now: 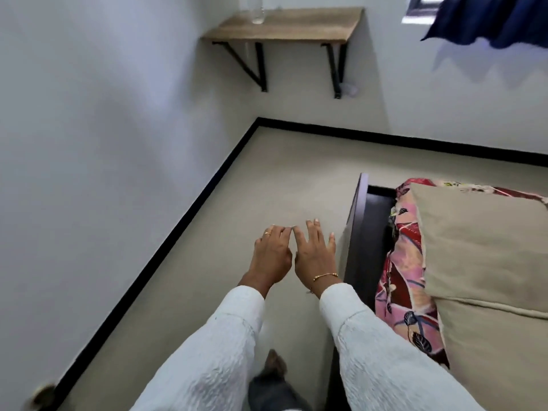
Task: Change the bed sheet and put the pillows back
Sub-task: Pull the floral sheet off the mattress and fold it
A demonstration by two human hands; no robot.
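Hanging over the floor beside the bed frame, the left hand and right hand are relaxed, holding nothing. Beige pillows lie on the floral sheet. No writing is readable.

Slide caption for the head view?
Both hands empty over the floor, beside a bed with beige pillows on a floral sheet.
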